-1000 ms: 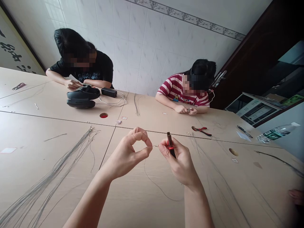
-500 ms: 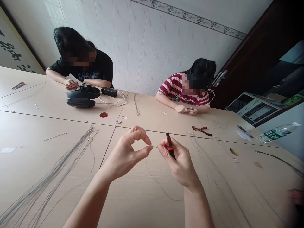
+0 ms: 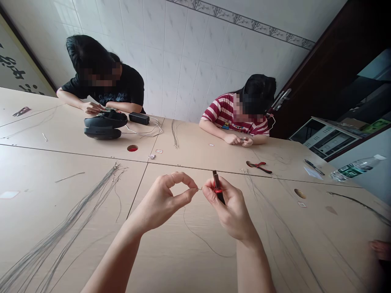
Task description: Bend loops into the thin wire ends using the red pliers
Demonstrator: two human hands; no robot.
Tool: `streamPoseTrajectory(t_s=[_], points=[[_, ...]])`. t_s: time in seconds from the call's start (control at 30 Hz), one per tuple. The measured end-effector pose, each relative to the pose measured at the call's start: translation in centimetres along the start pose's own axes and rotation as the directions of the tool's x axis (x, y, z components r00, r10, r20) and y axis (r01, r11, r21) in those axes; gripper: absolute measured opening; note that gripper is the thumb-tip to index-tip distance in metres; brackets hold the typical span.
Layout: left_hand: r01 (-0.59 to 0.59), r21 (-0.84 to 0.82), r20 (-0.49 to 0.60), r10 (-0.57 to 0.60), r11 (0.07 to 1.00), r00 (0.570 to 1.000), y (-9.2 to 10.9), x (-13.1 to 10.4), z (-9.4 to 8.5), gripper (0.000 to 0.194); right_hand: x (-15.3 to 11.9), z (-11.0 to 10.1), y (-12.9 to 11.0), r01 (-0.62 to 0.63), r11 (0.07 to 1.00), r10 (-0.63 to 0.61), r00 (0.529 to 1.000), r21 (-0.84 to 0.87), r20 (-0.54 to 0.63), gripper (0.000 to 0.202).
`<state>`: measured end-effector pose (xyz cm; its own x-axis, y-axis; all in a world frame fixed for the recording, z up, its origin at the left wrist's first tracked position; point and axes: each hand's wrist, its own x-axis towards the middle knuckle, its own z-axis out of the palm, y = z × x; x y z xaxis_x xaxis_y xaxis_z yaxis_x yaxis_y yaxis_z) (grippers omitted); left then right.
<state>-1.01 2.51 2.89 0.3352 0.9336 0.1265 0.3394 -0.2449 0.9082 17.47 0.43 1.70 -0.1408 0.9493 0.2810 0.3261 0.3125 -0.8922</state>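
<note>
- Reference for all positions: black headset (image 3: 104,127), resting on the far part of the table (image 3: 171,264); sides as the wearer sees them.
- Surface: pale wood-look panels with dark seams, one running between headset and wearer's hands.
- Room: beyond the headset, marbled white tile wall (image 3: 171,61) with a grey patterned band (image 3: 244,23). Well to its right, dark door (image 3: 308,77) with metal handle, then a shelf unit (image 3: 325,136).
- Work piece: thin wire (image 3: 200,189), right of the headset and nearer, bridging the fingertips of both hands. A loose strand (image 3: 200,239) curves beneath; cannot tell whether same piece.
- Left hand (image 3: 166,199): thumb and index finger pinching the wire.
- Right hand (image 3: 230,205): thumb and forefinger at the wire's other end; red-and-black tool (image 3: 216,185) clasped in the same hand.
- Wire bundle (image 3: 79,206): nearer than the headset, fanning leftward.
- Company: person in black (image 3: 131,87) seated just behind the headset; person in striped shirt (image 3: 220,110) well to its right.
- Writing: left of the headset, beyond the table, a panel (image 3: 18,57) with large dark characters, cropped. Small red-edged card (image 3: 159,151), right of the headset: marks too small to read. Bottle (image 3: 351,173), far right: green label, lettering illegible.
</note>
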Motion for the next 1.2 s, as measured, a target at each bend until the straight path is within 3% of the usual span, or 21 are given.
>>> streamPoseTrajectory(t_s=[0.23, 0.33, 0.43, 0.53, 0.77, 1.2], points=[[0.007, -0.003, 0.009, -0.007, 1.000, 1.000, -0.12, -0.05, 0.02, 0.010, 0.00, -0.01, -0.16, 0.002, 1.000, -0.002, 1.000, -0.003, -0.013, 0.021], [-0.110, 0.012, -0.056, 0.111, 0.994, 0.992, -0.14, -0.11, -0.02, 0.009, -0.01, -0.06, -0.16, -0.015, 1.000, 0.015, 1.000, -0.003, -0.023, 0.021], [-0.183, 0.072, -0.011, 0.185, 0.980, 0.983, -0.05, -0.29, -0.10, 0.018, -0.07, -0.14, -0.10, -0.017, 1.000, 0.017, 0.999, -0.012, -0.037, 0.022], [-0.170, 0.110, 0.044, 0.166, 0.979, 0.985, 0.01, -0.42, -0.02, 0.021, -0.15, -0.17, -0.07, -0.007, 1.000, 0.007, 0.999, -0.014, -0.042, 0.021], [-0.130, 0.058, -0.043, 0.132, 0.990, 0.990, -0.38, 0.01, 0.19, 0.016, -0.14, -0.09, -0.25, -0.011, 1.000, 0.011, 1.000, 0.008, -0.022, 0.021], [-0.121, -0.032, -0.030, 0.120, 0.992, 0.992, -0.51, 0.15, 0.24, 0.015, -0.10, 0.03, -0.45, 0.003, 1.000, -0.003, 1.000, -0.012, -0.026, 0.021]])
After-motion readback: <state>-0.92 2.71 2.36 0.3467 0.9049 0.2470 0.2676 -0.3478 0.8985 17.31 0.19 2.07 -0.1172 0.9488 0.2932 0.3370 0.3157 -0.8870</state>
